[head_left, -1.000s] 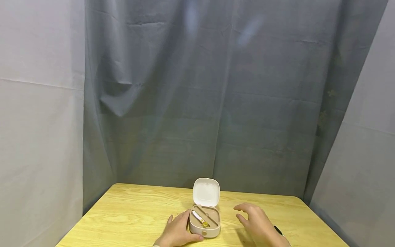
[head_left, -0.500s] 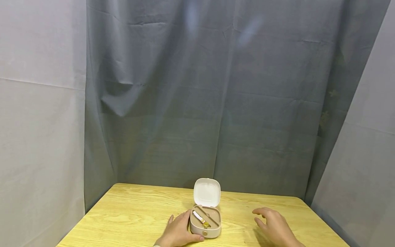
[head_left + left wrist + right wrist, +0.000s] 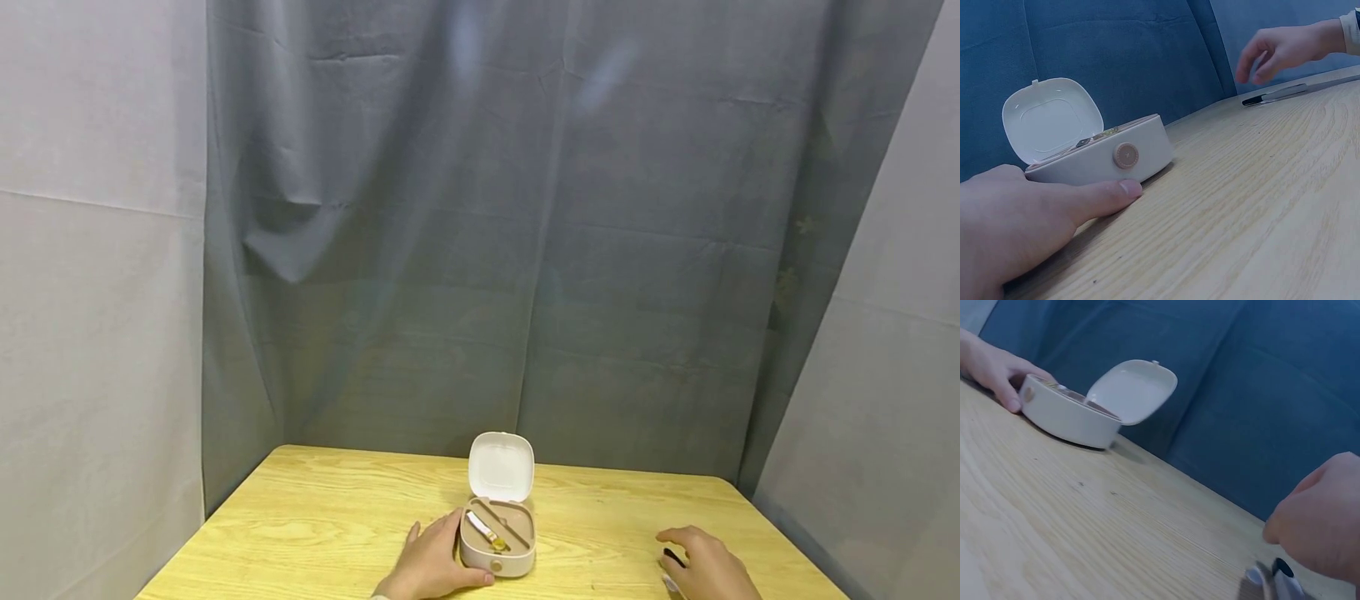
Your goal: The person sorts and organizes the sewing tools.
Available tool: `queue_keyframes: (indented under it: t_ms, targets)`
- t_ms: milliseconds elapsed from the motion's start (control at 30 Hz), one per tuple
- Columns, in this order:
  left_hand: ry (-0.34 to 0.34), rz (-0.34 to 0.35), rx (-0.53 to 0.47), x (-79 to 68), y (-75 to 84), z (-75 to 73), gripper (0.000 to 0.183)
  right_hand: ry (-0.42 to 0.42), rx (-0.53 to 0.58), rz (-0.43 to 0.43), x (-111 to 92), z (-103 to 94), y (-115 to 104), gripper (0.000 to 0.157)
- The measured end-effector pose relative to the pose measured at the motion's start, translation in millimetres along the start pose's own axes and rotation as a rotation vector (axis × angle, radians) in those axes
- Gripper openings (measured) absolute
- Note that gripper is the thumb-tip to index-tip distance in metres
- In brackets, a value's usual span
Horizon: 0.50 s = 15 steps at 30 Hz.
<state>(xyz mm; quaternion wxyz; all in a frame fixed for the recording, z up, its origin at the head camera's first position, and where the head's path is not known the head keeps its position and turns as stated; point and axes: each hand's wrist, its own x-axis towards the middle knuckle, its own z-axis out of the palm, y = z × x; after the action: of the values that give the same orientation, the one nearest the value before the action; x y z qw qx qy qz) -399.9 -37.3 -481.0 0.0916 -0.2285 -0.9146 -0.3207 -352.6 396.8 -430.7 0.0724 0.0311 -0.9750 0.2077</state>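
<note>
A small white box with a tan interior stands on the table, its lid raised. Inside lies a white strip with a round gold end, much like a watch with a strap. My left hand holds the box at its left front corner, thumb along the front beside the round tan button. Well to the right, my right hand hovers with loosely bent fingers and holds nothing. Below it lies a slim pale strap-like thing with a black oval end; its exact kind is unclear.
A pale wooden table with rounded far corners carries everything. Grey cloth hangs behind it, with lighter cloth on the left and right sides. In the right wrist view, another pale rounded piece lies beside the black-ended thing.
My right hand has moved steadily right, away from the box, to above the black-ended thing. My left hand and the box have stayed in place.
</note>
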Motion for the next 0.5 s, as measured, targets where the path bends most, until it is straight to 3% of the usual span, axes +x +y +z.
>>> queue_keyframes:
  t_ms: [200,500]
  targets:
    - [-0.003,-0.002,0.012,-2.4,2.3,-2.9,0.113,-0.049,-0.002,0.033,-0.1,-2.7,17.2,0.038]
    - [-0.010,-0.003,0.010,-3.3,4.0,-3.4,0.112,-0.139,0.033,0.064,-0.5,-2.4,24.4,0.036]
